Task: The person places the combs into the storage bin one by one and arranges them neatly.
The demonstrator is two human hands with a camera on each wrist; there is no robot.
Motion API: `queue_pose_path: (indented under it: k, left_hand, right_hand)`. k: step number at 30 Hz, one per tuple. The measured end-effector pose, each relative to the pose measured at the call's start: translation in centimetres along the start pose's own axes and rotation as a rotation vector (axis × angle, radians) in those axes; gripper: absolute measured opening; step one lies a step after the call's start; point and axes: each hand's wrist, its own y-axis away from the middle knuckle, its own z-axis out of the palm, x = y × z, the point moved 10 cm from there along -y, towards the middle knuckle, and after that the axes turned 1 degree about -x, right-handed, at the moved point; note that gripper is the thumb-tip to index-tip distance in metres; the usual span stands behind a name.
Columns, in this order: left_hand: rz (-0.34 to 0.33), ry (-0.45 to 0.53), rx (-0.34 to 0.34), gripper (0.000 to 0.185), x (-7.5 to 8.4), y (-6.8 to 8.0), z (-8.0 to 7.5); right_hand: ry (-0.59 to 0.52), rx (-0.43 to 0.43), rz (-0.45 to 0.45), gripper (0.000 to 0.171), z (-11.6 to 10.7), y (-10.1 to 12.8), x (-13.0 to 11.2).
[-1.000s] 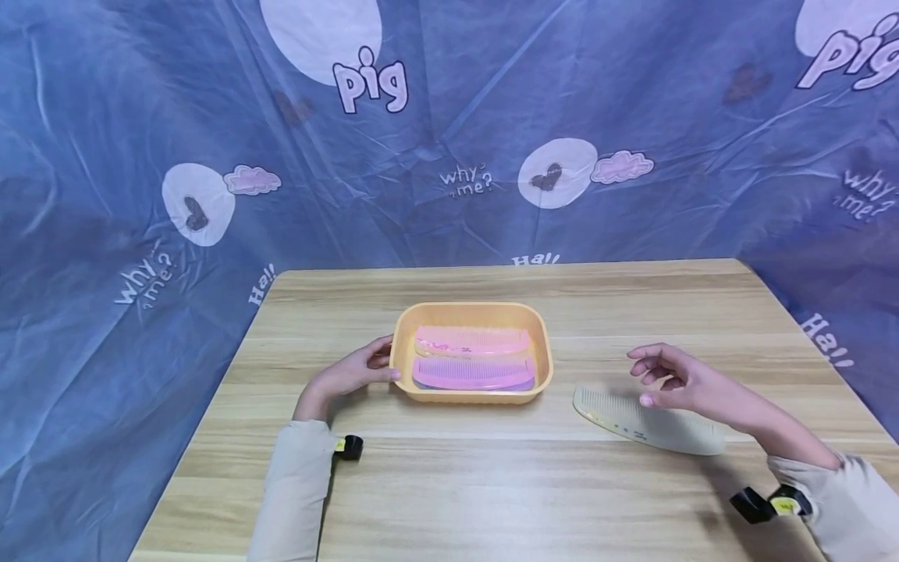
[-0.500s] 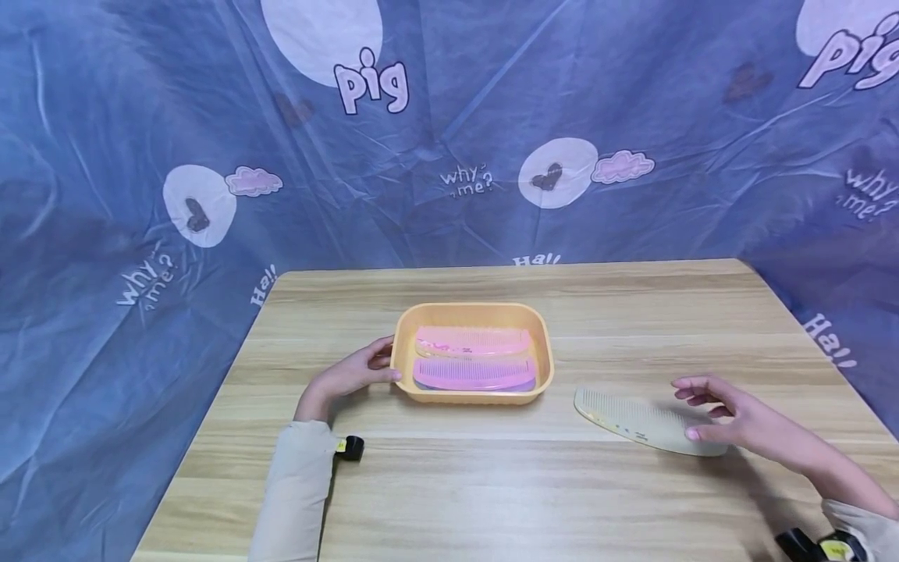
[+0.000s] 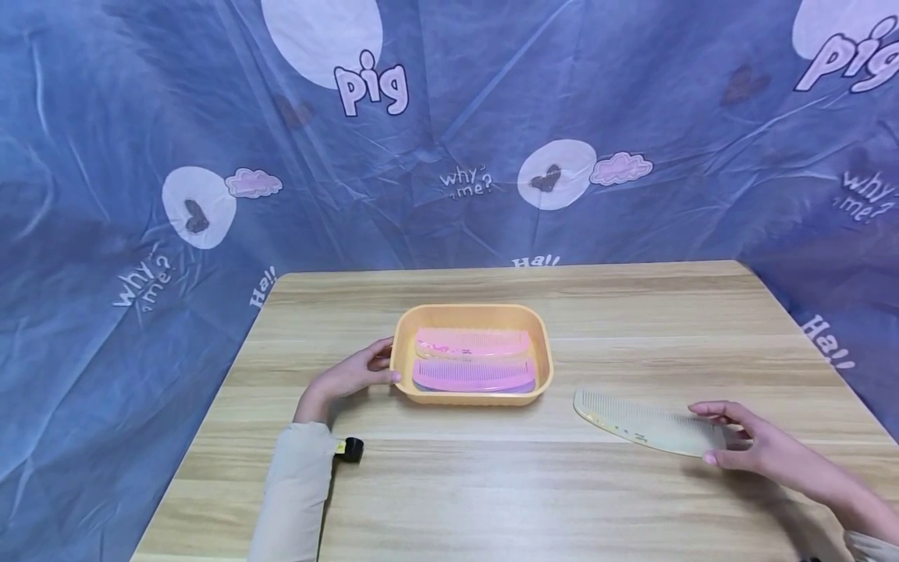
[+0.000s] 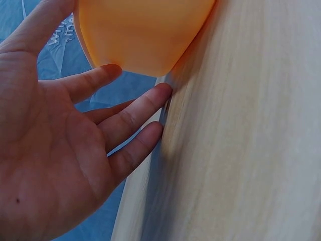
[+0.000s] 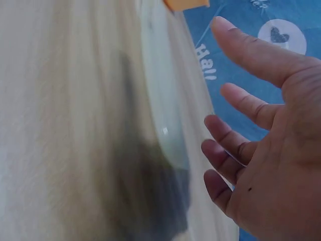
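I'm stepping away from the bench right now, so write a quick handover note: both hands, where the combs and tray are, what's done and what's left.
Left hand: open, fingers resting against the left wall of the orange tray, steadying it.
Right hand: open, fingers at the right end of the cream comb; not gripping it yet.
Done: the pink comb and the purple-pink comb lie in the tray.
Left: the cream comb lies flat on the wooden table, right of the tray and apart from it; it probably goes in with the others.
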Motion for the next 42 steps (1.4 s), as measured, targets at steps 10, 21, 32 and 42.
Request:
queue_pose_path:
  k: [10,21,32,42]
  left_hand:
    - [-0.004,0.006,0.014,0.080,0.2,0.0,0.1]
    - [-0.021,0.003,0.012,0.083,-0.1,-0.1,-0.2]
    - [-0.018,-0.001,0.007,0.083,0.0,-0.3,-0.3]
    - [-0.010,0.001,0.007,0.085,-0.1,-0.3,-0.3]
  right_hand:
    - [0.108,0.065,-0.089,0.068,0.3,1.0,0.9]
    - [0.209,0.102,-0.042,0.072,-0.1,1.6,1.8]
    - [0.194,0.117,-0.040,0.072,-0.1,1.8,2.1]
    - [0.212,0.129,-0.042,0.062,-0.2,1.8,2.4]
